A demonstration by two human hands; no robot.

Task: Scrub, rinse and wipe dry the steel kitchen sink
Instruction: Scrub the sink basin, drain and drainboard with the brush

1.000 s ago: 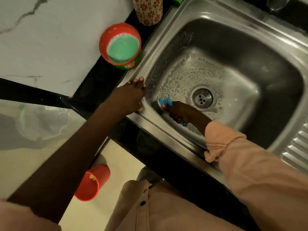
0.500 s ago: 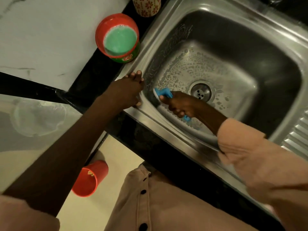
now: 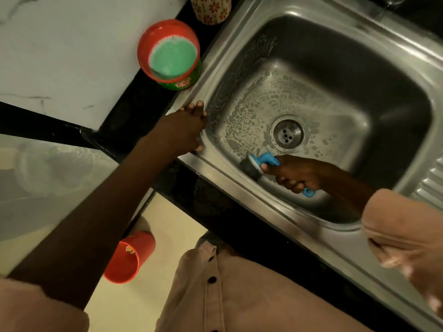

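Down in the sink point(image 3: 374, 75), right hand point(image 3: 296, 176) grips the brush point(image 3: 255, 165); left hand point(image 3: 185, 130) rests flat-fingered on the rim; tub point(image 3: 172, 53) label unreadable.

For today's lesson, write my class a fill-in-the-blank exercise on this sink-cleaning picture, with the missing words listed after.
1. The right hand grips a brush whose handle is ____ in colour.
2. The left hand rests on the sink's ____.
3. The tub with the red rim holds a ____ paste.
4. Soap suds lie around the round ____ in the basin floor.

Missing words: blue; rim; green; drain
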